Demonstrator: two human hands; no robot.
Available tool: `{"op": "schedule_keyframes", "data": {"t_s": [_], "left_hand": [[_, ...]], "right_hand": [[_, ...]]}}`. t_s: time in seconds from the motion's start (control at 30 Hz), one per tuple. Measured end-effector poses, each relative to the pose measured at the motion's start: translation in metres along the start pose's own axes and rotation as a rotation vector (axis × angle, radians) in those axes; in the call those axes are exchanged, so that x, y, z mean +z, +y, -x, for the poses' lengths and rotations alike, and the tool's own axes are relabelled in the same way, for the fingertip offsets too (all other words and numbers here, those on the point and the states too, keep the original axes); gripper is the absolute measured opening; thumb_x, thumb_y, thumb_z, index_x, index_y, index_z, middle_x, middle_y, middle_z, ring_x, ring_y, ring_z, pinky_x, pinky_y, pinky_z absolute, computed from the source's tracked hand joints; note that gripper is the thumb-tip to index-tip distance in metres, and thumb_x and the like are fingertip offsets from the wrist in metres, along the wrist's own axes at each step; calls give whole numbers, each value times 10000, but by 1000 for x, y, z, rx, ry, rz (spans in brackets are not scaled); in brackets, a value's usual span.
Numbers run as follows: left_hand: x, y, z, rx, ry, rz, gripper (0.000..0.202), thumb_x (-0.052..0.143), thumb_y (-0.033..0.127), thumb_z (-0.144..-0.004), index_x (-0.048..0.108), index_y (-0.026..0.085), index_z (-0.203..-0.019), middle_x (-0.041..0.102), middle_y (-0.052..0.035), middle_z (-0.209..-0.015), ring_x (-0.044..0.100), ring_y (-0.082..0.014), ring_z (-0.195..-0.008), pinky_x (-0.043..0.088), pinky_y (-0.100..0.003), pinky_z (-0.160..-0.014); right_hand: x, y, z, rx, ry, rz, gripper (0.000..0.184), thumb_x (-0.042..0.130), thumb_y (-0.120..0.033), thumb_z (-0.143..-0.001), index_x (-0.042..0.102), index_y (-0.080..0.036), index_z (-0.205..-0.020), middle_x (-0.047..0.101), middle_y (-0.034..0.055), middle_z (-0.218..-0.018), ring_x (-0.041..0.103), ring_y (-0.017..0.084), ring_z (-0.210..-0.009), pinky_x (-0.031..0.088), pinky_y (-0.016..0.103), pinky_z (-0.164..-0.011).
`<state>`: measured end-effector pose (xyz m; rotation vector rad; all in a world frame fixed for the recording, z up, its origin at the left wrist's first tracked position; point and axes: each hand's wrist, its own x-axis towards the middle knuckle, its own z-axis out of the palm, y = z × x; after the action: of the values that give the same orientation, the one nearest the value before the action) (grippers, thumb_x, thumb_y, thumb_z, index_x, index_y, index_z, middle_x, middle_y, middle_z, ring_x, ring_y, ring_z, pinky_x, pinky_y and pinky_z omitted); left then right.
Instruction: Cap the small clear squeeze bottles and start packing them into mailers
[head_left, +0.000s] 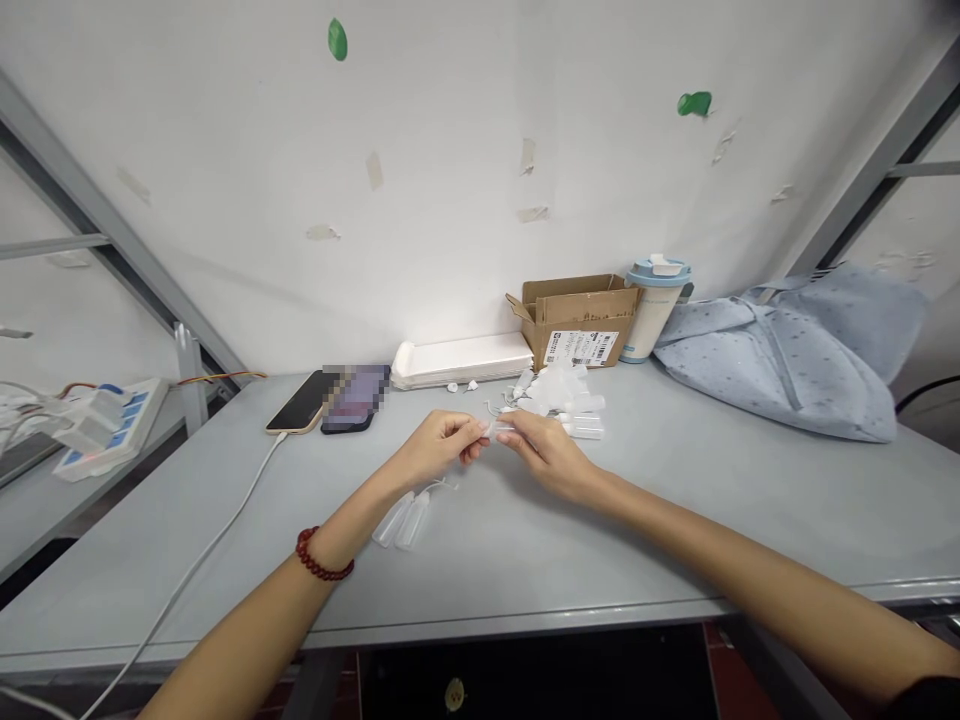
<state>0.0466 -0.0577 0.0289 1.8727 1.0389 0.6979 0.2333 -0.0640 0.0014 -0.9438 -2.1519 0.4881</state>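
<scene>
My left hand [435, 447] and my right hand [546, 452] meet above the middle of the grey table [675, 520], both pinching one small clear plastic bottle [496, 429] between their fingertips. A red bead bracelet [319, 560] sits on my left wrist. Just beyond my right hand lies a heap of several small clear bottles [564, 396]. Two more clear bottles [405, 520] lie side by side on the table under my left forearm. A few tiny white caps [461, 386] lie near the back.
At the back stand a white tray [465, 360], an open cardboard box [577, 320] and a blue-lidded cup [654, 305]. A light blue bag [795, 350] lies at right. Two phones [330, 400] with a white charging cable [202, 560] lie at left; a power strip [105, 425] beyond.
</scene>
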Motion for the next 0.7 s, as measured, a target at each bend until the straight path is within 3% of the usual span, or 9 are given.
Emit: {"op": "schedule_keyframes", "data": {"t_s": [0.3, 0.53, 0.63, 0.7], "left_hand": [[5, 4, 4, 87, 53, -206, 326, 421, 367, -844, 536, 158, -622, 547, 11, -609, 488, -118, -589, 364, -219, -575], [4, 6, 6, 156, 61, -345, 283, 420, 297, -851, 579, 151, -669, 572, 8, -636, 481, -118, -607, 338, -216, -563], [5, 4, 5, 177, 88, -405, 294, 410, 314, -863, 603, 153, -710, 603, -9, -680, 503, -126, -630, 329, -212, -529], [4, 1, 4, 201, 142, -453, 279, 418, 333, -866, 614, 158, -770, 618, -26, -727, 525, -140, -667, 344, -216, -529]], "right_hand": [[-4, 3, -2, 143, -61, -138, 311, 352, -368, -902, 480, -180, -689, 441, -31, -613, 405, 107, -575, 311, 235, -566], [-5, 8, -5, 296, -171, -467, 407, 402, -489, -840, 342, -192, -568, 276, -60, -537, 262, 83, -490, 222, 232, -475], [-7, 6, -7, 349, -208, -581, 459, 419, -556, -809, 302, -202, -542, 235, -66, -519, 260, 83, -478, 218, 235, -462], [-6, 2, -6, 349, -182, -528, 462, 403, -565, -820, 316, -201, -548, 254, -64, -514, 287, 87, -480, 238, 233, -466]]}}
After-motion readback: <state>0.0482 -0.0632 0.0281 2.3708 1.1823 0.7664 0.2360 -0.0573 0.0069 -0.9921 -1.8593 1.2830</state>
